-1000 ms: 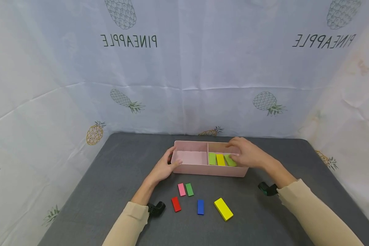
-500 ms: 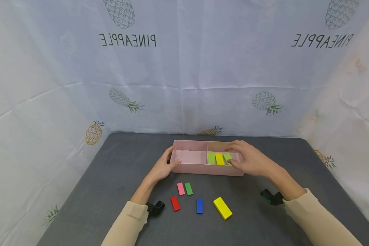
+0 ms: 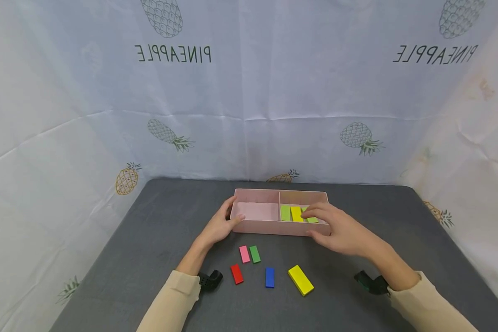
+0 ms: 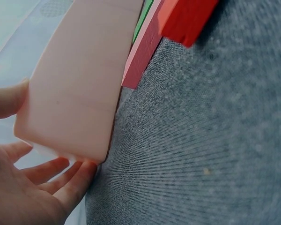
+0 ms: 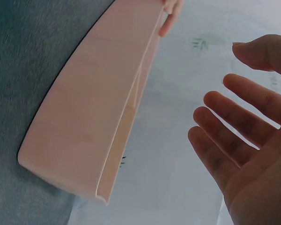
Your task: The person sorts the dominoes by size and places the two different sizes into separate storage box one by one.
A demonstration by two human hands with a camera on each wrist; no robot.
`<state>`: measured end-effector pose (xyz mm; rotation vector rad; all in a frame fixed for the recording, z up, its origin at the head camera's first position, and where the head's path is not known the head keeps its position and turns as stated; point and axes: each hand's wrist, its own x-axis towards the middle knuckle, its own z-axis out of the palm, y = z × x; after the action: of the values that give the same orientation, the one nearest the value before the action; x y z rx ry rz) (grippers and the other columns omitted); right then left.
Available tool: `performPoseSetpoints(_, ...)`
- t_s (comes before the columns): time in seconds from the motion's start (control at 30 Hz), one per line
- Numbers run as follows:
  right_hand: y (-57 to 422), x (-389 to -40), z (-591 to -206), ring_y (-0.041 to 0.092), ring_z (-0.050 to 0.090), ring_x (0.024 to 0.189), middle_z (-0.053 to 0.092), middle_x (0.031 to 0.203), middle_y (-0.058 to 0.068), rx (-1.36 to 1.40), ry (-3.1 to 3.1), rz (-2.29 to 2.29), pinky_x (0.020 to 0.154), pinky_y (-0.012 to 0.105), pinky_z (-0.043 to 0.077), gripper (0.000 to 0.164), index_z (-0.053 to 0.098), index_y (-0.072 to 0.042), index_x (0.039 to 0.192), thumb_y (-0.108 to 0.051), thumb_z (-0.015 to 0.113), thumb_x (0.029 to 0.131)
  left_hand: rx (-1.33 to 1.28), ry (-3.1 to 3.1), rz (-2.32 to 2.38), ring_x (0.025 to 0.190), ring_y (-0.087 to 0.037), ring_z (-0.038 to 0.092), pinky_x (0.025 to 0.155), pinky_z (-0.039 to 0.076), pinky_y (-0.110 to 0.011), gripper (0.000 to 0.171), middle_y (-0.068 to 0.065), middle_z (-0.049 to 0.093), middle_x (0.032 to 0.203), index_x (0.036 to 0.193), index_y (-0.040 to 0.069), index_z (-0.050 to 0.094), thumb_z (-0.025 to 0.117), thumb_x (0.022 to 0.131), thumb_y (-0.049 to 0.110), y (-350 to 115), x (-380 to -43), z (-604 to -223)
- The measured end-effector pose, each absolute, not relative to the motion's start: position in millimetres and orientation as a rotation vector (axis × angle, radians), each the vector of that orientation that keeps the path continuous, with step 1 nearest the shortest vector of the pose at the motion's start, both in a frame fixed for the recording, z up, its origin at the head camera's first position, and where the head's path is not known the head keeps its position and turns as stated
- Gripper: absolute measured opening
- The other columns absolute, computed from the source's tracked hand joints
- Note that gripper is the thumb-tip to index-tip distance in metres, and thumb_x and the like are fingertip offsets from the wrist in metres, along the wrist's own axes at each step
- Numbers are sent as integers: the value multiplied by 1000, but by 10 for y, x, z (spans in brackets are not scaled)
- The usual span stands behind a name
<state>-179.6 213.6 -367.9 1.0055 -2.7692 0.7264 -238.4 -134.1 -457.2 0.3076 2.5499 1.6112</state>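
A pink two-compartment box (image 3: pixel 274 227) stands toward the back of the table. My left hand (image 3: pixel 220 226) grips its left end, thumb at the front rim and fingers on the end wall; the left wrist view shows those fingers (image 4: pixel 51 173) against the box. In the right compartment lie a light green block (image 3: pixel 285 212), a yellow block (image 3: pixel 296 213) and a slanted light green block (image 3: pixel 312 220), partly behind my fingers. Spread and holding nothing, my right hand (image 3: pixel 343 230) hovers at the box's front right; in the right wrist view its fingers are apart from the box.
Before the box lie loose blocks: pink (image 3: pixel 244 254), green (image 3: pixel 255 254), red (image 3: pixel 237 274), blue (image 3: pixel 269 277) and a larger yellow one (image 3: pixel 300 280). A pineapple-print curtain (image 3: pixel 249 92) hangs behind the grey table (image 3: pixel 157 240).
My right hand has drawn back from the right compartment toward the front, fingers spread. The rightmost light green block has come into fuller view. My left hand keeps its place on the box.
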Motion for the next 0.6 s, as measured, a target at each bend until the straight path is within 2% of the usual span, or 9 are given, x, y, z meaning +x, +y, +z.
performPoseSetpoints(0.23, 2125, -1665, -3738, 16, 60, 117, 61, 127, -9, 1053, -2718, 746, 91, 41, 54, 37, 67, -20, 124, -17, 78, 89, 319, 2543, 1612, 141, -45, 39, 109, 36, -62, 75, -21, 31, 161, 162, 12, 24, 65, 100, 28, -1351, -2387, -4585)
performPoseSetpoints(0.6, 2077, -1535, -3839, 16, 59, 119, 60, 132, -9, 1086, -2779, 768, 94, 44, 53, 37, 67, -21, 129, -22, 76, 93, 295, 2528, 1623, 141, -44, 39, 108, 38, -61, 75, -21, 30, 162, 162, 12, 24, 65, 101, 27, -1359, -2388, -4559)
